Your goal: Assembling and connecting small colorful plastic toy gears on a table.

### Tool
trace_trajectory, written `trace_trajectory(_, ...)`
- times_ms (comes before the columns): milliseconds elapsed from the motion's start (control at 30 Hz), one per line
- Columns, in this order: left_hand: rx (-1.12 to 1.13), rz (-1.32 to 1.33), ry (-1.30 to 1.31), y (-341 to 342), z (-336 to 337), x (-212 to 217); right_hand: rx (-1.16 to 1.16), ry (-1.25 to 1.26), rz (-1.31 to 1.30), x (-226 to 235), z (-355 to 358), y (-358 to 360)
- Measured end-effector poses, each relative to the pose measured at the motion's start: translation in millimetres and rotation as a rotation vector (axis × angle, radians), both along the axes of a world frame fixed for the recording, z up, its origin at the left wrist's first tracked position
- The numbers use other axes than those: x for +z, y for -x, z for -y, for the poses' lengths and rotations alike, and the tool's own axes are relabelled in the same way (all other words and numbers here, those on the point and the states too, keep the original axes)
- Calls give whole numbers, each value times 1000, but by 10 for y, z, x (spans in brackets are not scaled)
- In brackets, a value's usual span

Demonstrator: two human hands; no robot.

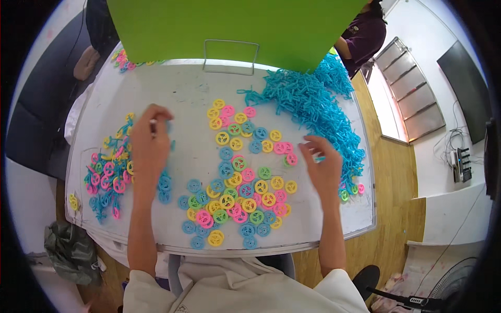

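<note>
A person's two forearms in pale sleeves reach up from six o'clock over a white surface (198, 88).

Nearest, between the arms at about six o'clock, lies a loose spread of small plastic wheels (237, 201) in blue, yellow, pink and green, lying flat and touching one another. A second scatter of the same wheels (245, 133) sits farther up at the centre.

The right hand (323, 167), at three o'clock from the centre, is loosely curled with fingers bent; a thin blue piece shows at its fingertips, though whether it is gripped cannot be told. A pink wheel (290, 159) lies just beside its thumb.

The left hand (150, 141), at nine o'clock, has its fingers pinched together at the top around something small and pale; what it is cannot be told. To its left lies a pile of assembled pieces (107, 180), blue stems joined with coloured wheels.

Farther off, at one to two o'clock, a large heap of blue plastic sticks (318, 107) runs along the right edge of the surface.

At twelve o'clock stands a bright green board (235, 28) with a wire stand (230, 55) in front of it. Another person's dark sleeve (362, 39) shows beyond it.
</note>
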State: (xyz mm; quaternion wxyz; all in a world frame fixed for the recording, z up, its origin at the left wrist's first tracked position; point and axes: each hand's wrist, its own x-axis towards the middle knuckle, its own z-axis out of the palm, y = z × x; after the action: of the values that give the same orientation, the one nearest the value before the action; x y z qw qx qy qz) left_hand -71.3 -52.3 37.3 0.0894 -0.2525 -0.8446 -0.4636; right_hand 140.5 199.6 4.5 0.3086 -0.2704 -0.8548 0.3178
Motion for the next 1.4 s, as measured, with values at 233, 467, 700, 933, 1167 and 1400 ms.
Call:
trace_trajectory(233,308,-476,543,312,374,-194,-206,-176,509,-3,-361,-396)
trace_trajectory(467,-453,56,603,-255,160,21,-164,115,355,50,-388,-274)
trace_trajectory(700,-610,185,732,-223,-39,-203,133,629,-151,75,-37,-35)
trace_trajectory(933,-541,531,23,-494,-339,-96,264,714,-67,44,297,54)
trace_trajectory(1167,-701,926,-297,-727,-482,-286,397,525,-18,-29,478,87)
trace_trajectory(1400,-709,694,-344,-704,-479,-346,533,502,75,57,564,86)
